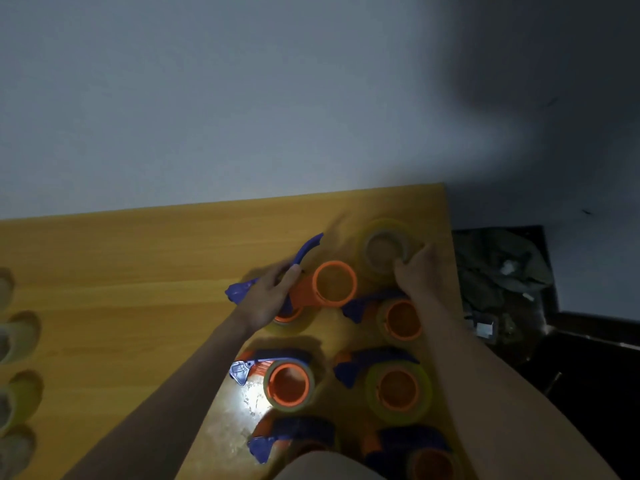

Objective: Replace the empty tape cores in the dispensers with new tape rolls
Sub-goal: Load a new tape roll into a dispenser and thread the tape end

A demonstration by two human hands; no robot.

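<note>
On the table (138, 271), wood top, dim room with one bright glare patch near me. Along its left edge sits a column of spare rolls (17, 336), blurred, well apart from the work, probably stock waiting its turn. Nearer me, right of centre, loaded dispensers (287, 379) lie in two columns, blue handles pointing left, orange hubs up; grouped together, I judge, as finished ones. My left hand (268, 299) grips the open dispenser (308, 282) by its blue handle, fingers curled round it, thumb on top. It tilts the bare orange hub (334, 284) up and toward the right, which I read as presenting the hub for loading. My right hand (417, 271) holds the new roll (384, 251) at its near rim, fingers curled over the edge into the core; the roll is just beside the hub, at the table's far right corner. Whether it is lifted or resting I cannot tell. Step in hand: seating the roll on the hub, not yet done.
</note>
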